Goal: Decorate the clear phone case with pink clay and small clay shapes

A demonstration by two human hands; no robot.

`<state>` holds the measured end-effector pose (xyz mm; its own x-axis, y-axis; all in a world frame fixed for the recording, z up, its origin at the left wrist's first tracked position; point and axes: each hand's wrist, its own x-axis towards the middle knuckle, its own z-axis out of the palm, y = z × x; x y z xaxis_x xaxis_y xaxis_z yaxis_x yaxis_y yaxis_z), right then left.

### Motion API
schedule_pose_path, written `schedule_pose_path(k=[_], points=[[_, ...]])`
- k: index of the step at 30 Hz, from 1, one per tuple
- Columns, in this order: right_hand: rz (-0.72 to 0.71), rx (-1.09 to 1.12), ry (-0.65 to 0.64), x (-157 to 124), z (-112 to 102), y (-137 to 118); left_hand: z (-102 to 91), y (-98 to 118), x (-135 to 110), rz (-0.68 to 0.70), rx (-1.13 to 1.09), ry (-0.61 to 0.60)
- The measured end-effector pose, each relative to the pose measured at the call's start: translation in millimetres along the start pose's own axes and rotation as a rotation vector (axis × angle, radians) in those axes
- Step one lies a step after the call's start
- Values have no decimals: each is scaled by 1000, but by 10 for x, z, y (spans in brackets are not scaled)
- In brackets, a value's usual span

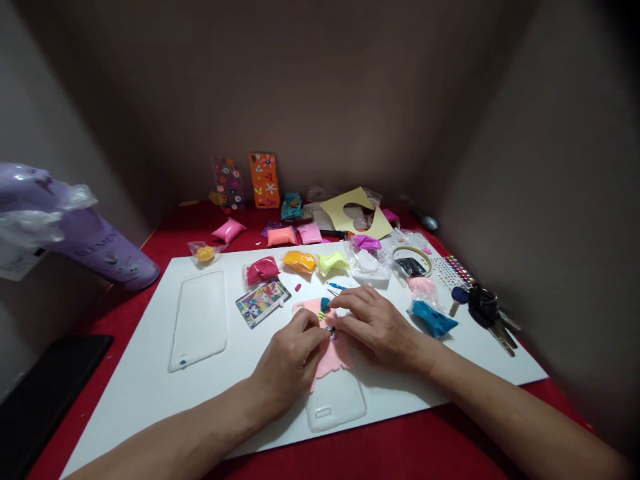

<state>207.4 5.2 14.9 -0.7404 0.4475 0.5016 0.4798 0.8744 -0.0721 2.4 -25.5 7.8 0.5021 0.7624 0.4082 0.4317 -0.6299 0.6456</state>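
A clear phone case (337,403) lies on the white board, its upper part covered by a sheet of pink clay (329,360) with a scalloped lower edge. My left hand (293,350) reaches onto the clay from the left, thumb and forefinger pinched together. From the other side my right hand (375,327) bends its fingers in over the case. Between the fingertips of both hands shows a small black, white and purple piece (333,331); its kind is too small to tell. Above it on the clay are yellow-green strips (321,316) and a teal clay lump (325,305).
Around the white board (135,373) lie a second clear case (200,323), a picture card (263,303), a red clay packet (263,270), a blue clay packet (434,319), rhinestone sheet (453,272) and keys (493,317). A purple tube-shaped package (110,247) leans at left. A decorated orange case (265,180) stands behind.
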Motion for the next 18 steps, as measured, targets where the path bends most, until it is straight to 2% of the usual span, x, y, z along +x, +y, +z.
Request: schedule_pose_path(k=[18], points=[[-32, 9, -33, -5, -21, -24, 5, -6, 4, -2, 4, -3]])
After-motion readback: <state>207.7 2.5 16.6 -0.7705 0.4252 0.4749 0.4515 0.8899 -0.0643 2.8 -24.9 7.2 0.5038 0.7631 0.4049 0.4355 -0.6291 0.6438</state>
